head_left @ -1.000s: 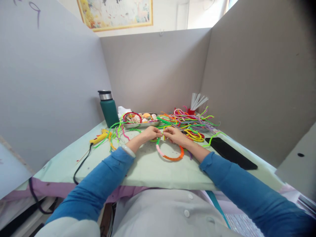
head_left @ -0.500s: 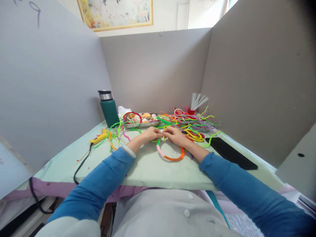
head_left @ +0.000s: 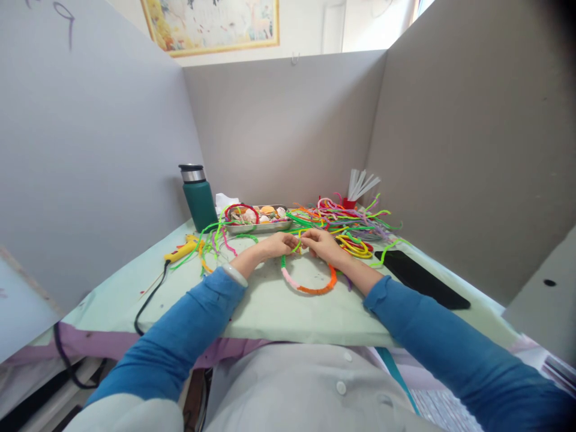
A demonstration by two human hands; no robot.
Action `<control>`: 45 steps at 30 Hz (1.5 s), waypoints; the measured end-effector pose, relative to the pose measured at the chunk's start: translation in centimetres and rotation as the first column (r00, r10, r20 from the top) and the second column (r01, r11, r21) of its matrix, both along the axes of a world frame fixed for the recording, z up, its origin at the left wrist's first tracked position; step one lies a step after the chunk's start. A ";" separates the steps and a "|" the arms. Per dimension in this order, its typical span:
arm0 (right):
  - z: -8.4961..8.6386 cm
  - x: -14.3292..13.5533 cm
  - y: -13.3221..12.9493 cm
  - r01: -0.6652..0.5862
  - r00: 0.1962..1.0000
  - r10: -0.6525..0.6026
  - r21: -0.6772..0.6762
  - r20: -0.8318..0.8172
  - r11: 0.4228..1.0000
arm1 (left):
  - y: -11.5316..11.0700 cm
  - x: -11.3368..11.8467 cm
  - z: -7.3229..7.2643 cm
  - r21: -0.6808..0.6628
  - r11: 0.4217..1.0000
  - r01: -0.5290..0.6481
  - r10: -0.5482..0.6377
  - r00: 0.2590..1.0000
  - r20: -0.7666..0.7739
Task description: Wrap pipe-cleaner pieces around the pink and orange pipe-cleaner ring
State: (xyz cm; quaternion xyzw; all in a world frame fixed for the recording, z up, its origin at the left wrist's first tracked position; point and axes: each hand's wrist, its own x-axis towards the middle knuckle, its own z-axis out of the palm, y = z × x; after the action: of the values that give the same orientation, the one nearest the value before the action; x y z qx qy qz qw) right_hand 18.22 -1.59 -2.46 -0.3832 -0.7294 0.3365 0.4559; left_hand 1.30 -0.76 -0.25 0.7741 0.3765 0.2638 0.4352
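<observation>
A hoop wrapped in fuzzy pipe cleaner point(head_left: 317, 290) hangs below my hands, its lower arc orange, then pink and green up the left side. My left hand point(head_left: 276, 245) is closed on the hoop's upper left, where the green part meets the fingers. A short yellow-green pipe cleaner point(head_left: 297, 245) shows between the two hands. The fingertips of my right hand point(head_left: 320, 245) are pinched at the end of this pipe cleaner, close to the left fingertips. The top of the hoop is hidden behind the fingers.
Behind the hands stand a metal tray point(head_left: 261, 227) of shells and a pile of coloured pipe cleaners point(head_left: 342, 217). At left are a green bottle point(head_left: 199, 201) and a yellow glue gun point(head_left: 180, 251) with a black cord. A black flat object point(head_left: 420, 279) lies at right, near glue sticks point(head_left: 360, 185).
The hoop has shifted slightly left and looks wider. My fingertips have parted a little, so more of the yellow-green pipe cleaner shows between them.
</observation>
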 end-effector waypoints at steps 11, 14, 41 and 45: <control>0.1 -0.2 -0.3 -0.064 0.997 0.063 -0.014 -0.043 0.998 | -1.0 0.2 0.5 -0.039 0.997 -0.067 0.069 0.996 0.056; 0.3 -0.2 -0.6 -0.077 0.996 0.076 -0.018 -0.037 0.997 | -0.7 -0.1 0.3 -0.026 0.999 -0.040 0.041 0.998 0.046; 0.1 -0.2 -0.1 -0.074 0.995 0.071 -0.045 -0.071 0.996 | 0.1 0.1 -0.5 0.698 0.708 -0.105 0.350 0.911 -0.218; 0.2 -0.2 -0.2 -0.075 0.995 0.071 -0.052 -0.069 0.996 | 0.0 0.0 -0.4 0.733 0.677 -0.066 0.334 0.915 -0.227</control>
State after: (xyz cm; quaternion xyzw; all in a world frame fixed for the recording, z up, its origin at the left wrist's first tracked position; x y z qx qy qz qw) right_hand 18.06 -1.75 -2.23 -0.3571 -0.7177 0.3856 0.4569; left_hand 1.31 -0.74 -0.64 0.8680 0.3983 0.2965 -0.0025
